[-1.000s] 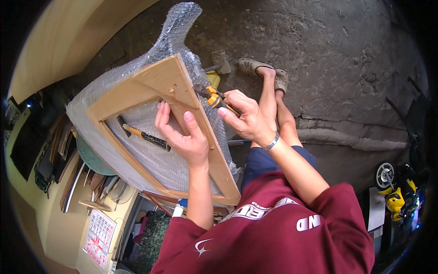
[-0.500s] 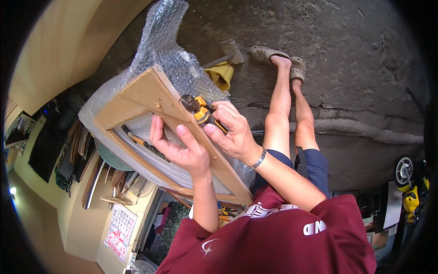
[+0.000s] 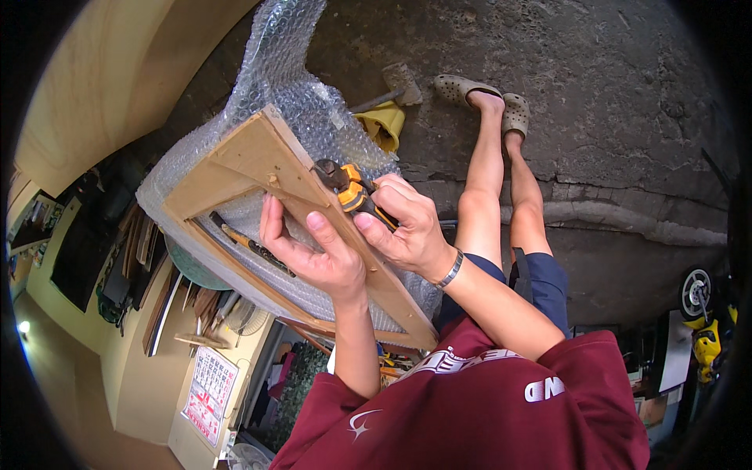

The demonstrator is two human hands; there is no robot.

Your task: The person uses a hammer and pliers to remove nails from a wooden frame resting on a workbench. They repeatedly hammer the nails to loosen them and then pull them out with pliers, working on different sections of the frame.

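Note:
My right hand is closed around the yellow-and-black handles of pincers. Their dark metal head lies against the outer edge of a wooden frame; whether the jaws grip anything is hidden. My left hand is palm up beside the frame's rail, fingers stretched and thumb apart, holding nothing that I can see. Near its fingertips a small light-coloured knob stands on the wood. Inside the frame's opening, a second tool with a yellow-and-dark handle lies on bubble wrap.
Beyond the frame, a mallet and a yellow container are on the rough concrete floor. Clog-style shoes are on my feet. Wood pieces, a fan and a wall calendar are at the left.
The whole view has shifted slightly. Both hands, the pincers and the frame keep nearly the same places relative to each other.

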